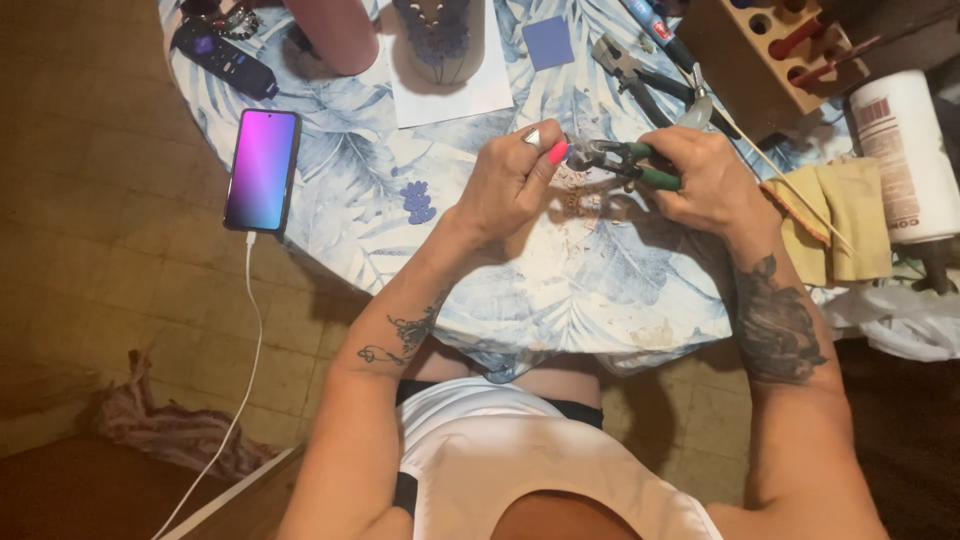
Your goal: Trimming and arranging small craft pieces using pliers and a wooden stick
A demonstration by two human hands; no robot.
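Green-handled pliers [628, 163] sit above the middle of the tabletop [600, 270], held in the right hand [705, 180], whose grip is wrapped closed around the handles. The metal nose points left toward the left hand [510, 180], where thumb and forefinger are pressed together on something tiny at the tool's tip; what it is cannot be made out. The pliers look stiff and fairly weighty for their size, steel with coated handles that should not slip, so the handles are the sensible place to take hold. The piece at the tip is probably light and easily dropped or bent, best pinched close to the nose. On the leaf-patterned cloth a phone [262, 170] lies to the left with a white cable [243, 380] hanging off the edge. Small purple pieces [417, 200] lie near the left hand, and further pliers [640, 75] rest beyond.
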